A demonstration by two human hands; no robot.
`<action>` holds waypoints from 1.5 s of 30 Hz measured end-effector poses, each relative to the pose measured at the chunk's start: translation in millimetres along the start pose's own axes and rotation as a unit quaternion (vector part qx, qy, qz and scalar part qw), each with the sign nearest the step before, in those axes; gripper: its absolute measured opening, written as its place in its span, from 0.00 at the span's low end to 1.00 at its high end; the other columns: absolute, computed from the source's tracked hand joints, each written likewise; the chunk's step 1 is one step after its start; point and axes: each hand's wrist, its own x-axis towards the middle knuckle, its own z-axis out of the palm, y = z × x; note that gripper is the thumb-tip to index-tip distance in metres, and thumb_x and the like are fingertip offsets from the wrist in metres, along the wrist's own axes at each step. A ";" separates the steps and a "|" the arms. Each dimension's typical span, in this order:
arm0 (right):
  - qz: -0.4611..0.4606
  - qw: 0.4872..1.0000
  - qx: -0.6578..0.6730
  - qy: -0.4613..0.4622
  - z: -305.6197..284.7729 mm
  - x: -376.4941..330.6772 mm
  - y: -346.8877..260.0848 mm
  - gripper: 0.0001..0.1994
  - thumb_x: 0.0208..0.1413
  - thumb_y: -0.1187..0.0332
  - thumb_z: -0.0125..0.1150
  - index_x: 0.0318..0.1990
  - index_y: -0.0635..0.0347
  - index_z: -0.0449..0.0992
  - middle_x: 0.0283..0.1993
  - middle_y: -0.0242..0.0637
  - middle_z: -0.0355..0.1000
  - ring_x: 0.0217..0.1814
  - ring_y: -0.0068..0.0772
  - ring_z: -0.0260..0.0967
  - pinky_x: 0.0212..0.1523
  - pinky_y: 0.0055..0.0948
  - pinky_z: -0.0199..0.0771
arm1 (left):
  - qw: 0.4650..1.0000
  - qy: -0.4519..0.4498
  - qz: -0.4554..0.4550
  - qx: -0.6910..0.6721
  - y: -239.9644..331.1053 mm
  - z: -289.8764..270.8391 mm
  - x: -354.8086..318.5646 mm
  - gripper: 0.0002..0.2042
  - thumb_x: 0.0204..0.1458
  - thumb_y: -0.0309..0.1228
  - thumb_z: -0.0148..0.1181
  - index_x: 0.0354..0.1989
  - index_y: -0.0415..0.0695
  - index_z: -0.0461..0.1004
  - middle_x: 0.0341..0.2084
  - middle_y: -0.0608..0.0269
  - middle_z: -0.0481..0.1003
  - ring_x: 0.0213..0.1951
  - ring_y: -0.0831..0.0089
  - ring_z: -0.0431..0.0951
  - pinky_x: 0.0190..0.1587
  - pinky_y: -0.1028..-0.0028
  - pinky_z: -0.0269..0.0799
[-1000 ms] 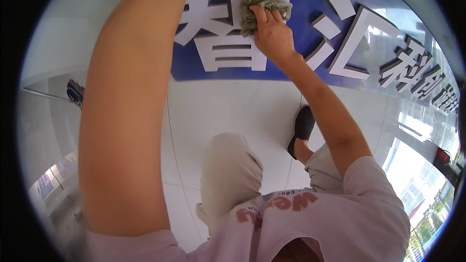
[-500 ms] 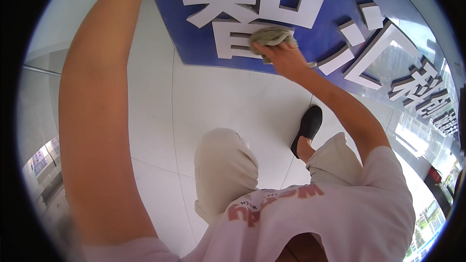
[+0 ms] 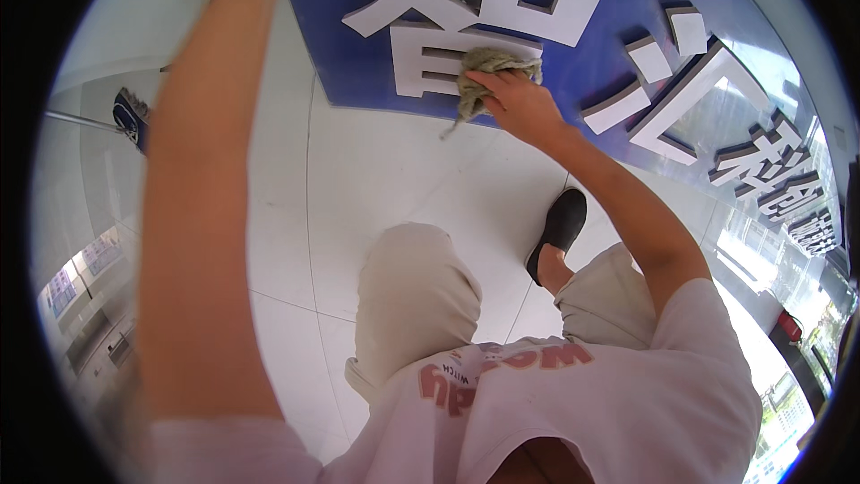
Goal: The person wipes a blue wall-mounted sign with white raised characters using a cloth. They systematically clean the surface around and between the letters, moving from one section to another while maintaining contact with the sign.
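My right hand [image 3: 527, 110] presses a crumpled grey-green rag [image 3: 494, 64] against the lower right part of a raised white character [image 3: 412, 61] on a blue sign [image 3: 345, 72]. The fingers are bent over the cloth, and a loose end of it dangles below the sign's lower edge. My left arm [image 3: 202, 215] stretches up past the top edge of the picture, so the left hand is outside it.
More raised white characters [image 3: 616, 109] run along the sign to the right. Pale floor tiles [image 3: 287, 251] lie under me, with my black shoe [image 3: 563, 220] below the sign. At far left, a dark blue shoe-like thing [image 3: 132, 118] is beside a metal rod [image 3: 82, 121].
The rag has bunched differently and its loose end now hangs down on the left. My left arm has shifted rightward, and the shoe-like thing has come into sight beside it.
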 end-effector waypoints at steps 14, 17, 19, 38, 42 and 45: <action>0.155 0.972 0.167 -0.061 -57.9 -26.6 -23.3 0.12 0.62 0.61 0.55 0.49 0.50 0.77 0.22 0.41 0.71 0.23 0.37 0.69 0.29 0.32 0.70 | 0.914 -0.249 -0.294 -0.132 107.2 60.8 -372.6 0.12 0.57 0.38 0.61 0.43 0.45 0.74 0.33 0.65 0.75 0.36 0.70 0.74 0.38 0.69 0.71; 0.232 0.943 0.197 -0.138 -55.1 -27.7 -12.4 0.11 0.62 0.59 0.57 0.40 0.57 0.78 0.20 0.37 0.71 0.24 0.30 0.70 0.27 0.28 0.67 | 0.964 -0.114 -0.239 0.007 92.0 59.6 -350.6 0.11 0.54 0.36 0.62 0.40 0.44 0.71 0.30 0.62 0.73 0.33 0.66 0.73 0.34 0.67 0.70; 0.298 0.881 0.352 -0.106 -50.9 -26.7 -13.2 0.14 0.62 0.58 0.58 0.37 0.60 0.76 0.20 0.34 0.71 0.24 0.25 0.70 0.26 0.26 0.66 | 0.953 -0.031 -0.301 -0.016 92.4 59.2 -324.8 0.12 0.52 0.35 0.64 0.38 0.43 0.70 0.30 0.60 0.73 0.33 0.64 0.73 0.32 0.66 0.70; 0.108 0.915 0.221 0.321 -186.5 57.4 87.8 0.18 0.67 0.55 0.48 0.49 0.55 0.78 0.39 0.39 0.79 0.37 0.35 0.76 0.39 0.31 0.74 | 0.950 -0.254 -0.172 0.059 132.0 129.3 -309.8 0.26 0.48 0.30 0.59 0.58 0.42 0.63 0.59 0.41 0.61 0.34 0.48 0.80 0.32 0.55 0.78; 0.017 0.925 -0.033 0.377 -235.7 141.8 112.3 0.15 0.66 0.60 0.48 0.48 0.60 0.76 0.41 0.45 0.78 0.41 0.48 0.76 0.40 0.41 0.75 | 0.954 -0.279 -0.108 0.017 138.4 137.5 -308.2 0.29 0.49 0.30 0.59 0.62 0.43 0.62 0.60 0.41 0.61 0.34 0.51 0.81 0.33 0.56 0.79; 0.007 0.906 -0.280 0.318 -232.5 171.4 130.0 0.16 0.67 0.60 0.45 0.48 0.59 0.76 0.41 0.45 0.78 0.40 0.51 0.76 0.38 0.45 0.76 | 0.920 -0.379 -0.055 0.087 82.6 93.7 -296.1 0.30 0.50 0.29 0.58 0.64 0.43 0.60 0.61 0.42 0.61 0.35 0.51 0.81 0.34 0.58 0.79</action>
